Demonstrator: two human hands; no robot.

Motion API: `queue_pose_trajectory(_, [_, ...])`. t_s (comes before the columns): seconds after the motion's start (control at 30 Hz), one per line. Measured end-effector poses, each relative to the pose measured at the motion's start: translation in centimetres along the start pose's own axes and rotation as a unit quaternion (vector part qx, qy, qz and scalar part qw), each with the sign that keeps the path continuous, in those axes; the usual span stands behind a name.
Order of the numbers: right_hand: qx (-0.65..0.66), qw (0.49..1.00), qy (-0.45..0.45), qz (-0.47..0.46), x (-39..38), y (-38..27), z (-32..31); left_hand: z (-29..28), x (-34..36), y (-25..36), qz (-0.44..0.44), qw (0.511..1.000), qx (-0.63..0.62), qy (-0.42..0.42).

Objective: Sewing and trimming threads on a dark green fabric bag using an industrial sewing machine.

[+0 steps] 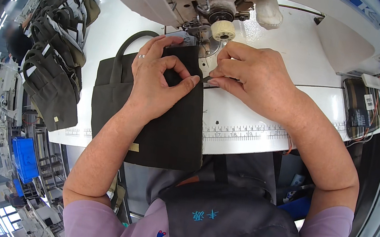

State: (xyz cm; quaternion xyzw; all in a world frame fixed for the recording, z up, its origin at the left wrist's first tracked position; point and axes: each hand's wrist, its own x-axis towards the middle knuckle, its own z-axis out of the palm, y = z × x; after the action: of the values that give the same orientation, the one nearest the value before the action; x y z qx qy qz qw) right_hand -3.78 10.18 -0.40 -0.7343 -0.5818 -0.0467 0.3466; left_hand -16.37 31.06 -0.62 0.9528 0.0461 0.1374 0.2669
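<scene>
Working remotely, I have my left grip [156,85] pinched on the edge of the dark-olive, flat rectangular fabric bag [170,125] beneath it and my right grip [260,77] clamped on a small dark strip [206,79] just beside, apparently aligning that edge, which next calls for steadiness.

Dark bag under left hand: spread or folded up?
Spread: the dark bag shows a broad, near-rectangular face on the white table, its handle visible.
</scene>
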Motion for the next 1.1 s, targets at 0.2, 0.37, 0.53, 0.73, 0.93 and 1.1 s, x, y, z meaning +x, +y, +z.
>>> queue_pose_trajectory(0.2, [-0.047,0.999,-0.001,-0.026,0.2,-0.4,0.3,0.0,-0.1,0.0,-0.011,1.000,0.002,0.007])
queue_pose_trajectory(0.37, [-0.066,0.998,-0.017,-0.019,0.2,-0.7,0.3,0.2,-0.6,0.2,0.020,0.999,-0.022,0.044])
queue_pose_trajectory(0.53, [-0.101,0.994,-0.003,-0.030,0.2,-0.7,0.4,-1.6,-2.6,1.2,0.186,0.969,0.160,-0.009])
queue_pose_trajectory(0.73, [-0.130,0.991,0.019,-0.038,0.0,-0.9,0.7,-1.4,-3.7,1.6,0.136,0.981,0.111,-0.077])
queue_pose_trajectory(0.93, [-0.153,0.987,0.048,-0.004,0.4,-0.5,1.6,-0.6,-2.5,0.7,0.132,0.986,0.101,-0.031])
queue_pose_trajectory(1.1, [-0.138,0.988,0.044,0.049,0.6,-0.1,1.1,-0.2,-1.1,-0.1,0.136,0.986,0.091,-0.019])
